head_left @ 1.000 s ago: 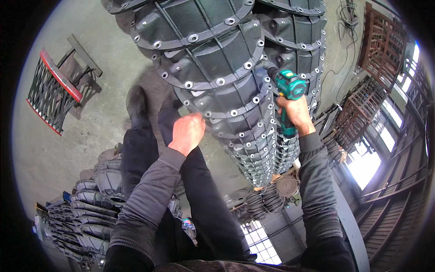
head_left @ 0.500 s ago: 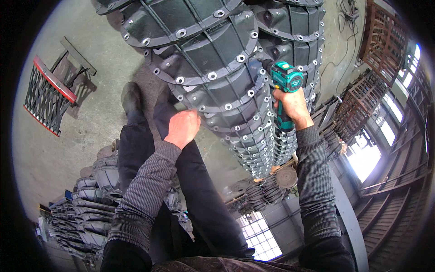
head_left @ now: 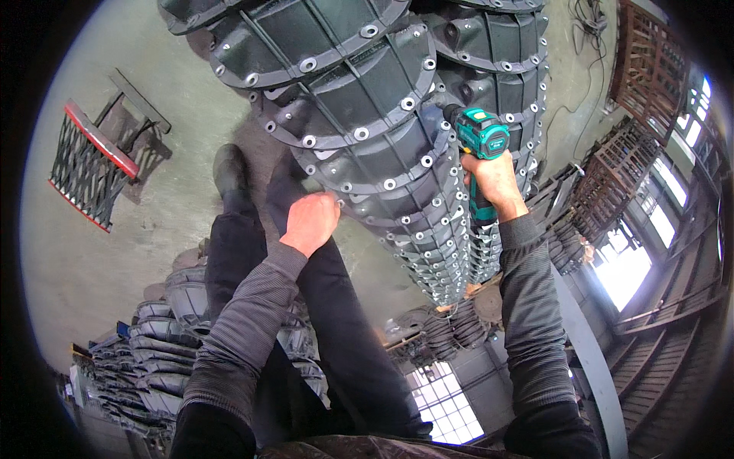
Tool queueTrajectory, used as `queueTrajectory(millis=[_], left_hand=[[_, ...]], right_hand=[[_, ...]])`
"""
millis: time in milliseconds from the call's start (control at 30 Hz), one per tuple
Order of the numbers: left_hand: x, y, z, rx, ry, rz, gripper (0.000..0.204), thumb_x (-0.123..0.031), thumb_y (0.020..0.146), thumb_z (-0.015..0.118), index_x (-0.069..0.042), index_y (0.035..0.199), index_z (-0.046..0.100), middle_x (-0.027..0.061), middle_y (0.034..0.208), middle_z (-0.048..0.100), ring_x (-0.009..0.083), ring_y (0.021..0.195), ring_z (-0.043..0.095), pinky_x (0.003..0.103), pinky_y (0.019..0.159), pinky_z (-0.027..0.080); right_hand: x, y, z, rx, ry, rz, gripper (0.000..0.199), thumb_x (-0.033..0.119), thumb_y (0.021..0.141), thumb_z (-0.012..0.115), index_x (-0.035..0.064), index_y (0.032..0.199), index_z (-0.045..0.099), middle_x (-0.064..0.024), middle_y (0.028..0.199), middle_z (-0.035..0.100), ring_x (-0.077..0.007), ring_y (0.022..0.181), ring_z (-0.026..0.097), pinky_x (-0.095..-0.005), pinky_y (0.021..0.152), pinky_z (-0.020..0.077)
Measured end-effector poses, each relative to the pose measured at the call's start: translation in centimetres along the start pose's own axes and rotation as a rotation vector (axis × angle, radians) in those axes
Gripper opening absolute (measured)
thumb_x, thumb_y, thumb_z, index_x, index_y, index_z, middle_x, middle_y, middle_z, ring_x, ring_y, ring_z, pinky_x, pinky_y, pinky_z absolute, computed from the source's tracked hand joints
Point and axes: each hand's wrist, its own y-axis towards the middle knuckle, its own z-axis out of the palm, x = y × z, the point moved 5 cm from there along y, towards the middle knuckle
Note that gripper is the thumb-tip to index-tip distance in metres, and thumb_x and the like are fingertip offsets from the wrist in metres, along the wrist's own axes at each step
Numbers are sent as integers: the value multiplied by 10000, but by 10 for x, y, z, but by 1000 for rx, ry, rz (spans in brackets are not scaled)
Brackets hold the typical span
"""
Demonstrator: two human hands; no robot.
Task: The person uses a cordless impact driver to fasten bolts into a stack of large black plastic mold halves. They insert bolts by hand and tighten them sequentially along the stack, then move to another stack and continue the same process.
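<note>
My right hand (head_left: pixel 495 182) is wrapped around the grip of a teal and black cordless drill (head_left: pixel 485 136). The drill's front end points up and left, against or just over the rim of a tall stack of dark grey cast metal housings (head_left: pixel 376 90); its tip is hard to make out. Ribs run over the housings, and their flanges carry bright ringed bolt holes. Beside the stack's left edge, my left hand (head_left: pixel 312 222) is closed in a fist, close to a flange. Whatever it may hold is hidden by the fingers.
A second stack of similar housings (head_left: pixel 501 38) stands close on the right. On the floor at left lies a red-edged black metal lattice (head_left: pixel 92 164). More castings (head_left: pixel 157 348) are piled at lower left. Rusty metal crates (head_left: pixel 650 73) and a dark cable (head_left: pixel 590 46) are at right.
The view has shifted slightly, so the floor items and the stack sit a little lower and further right. Both hands keep nearly the same poses, the right still on the drill.
</note>
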Motion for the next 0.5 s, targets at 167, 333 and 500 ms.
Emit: queueTrajectory(millis=[167,333,500], left_hand=[[-9,-35,-21,-46,48,12,213,-225,964,634,-32,875,658,217,832,715,436,769,711,540,701,570],[-50,-75,-88,-89,77,24,221,-203,959,624,-11,853,658,225,861,725,433,816,719,544,731,571],[-76,-89,-159,-169,49,-46,200,-192,984,612,-14,945,696,209,946,739,425,900,718,525,790,563]], right_hand=[[-4,1,-1,0,57,-17,218,193,793,726,5,901,751,-125,747,759,-224,647,754,-392,682,582],[-10,-6,-5,15,65,-86,241,201,797,744,-18,896,759,-136,748,759,-230,711,754,-391,712,579],[-13,-9,6,-21,169,-59,251,218,809,757,-14,904,763,-130,767,763,-235,714,745,-395,704,568]])
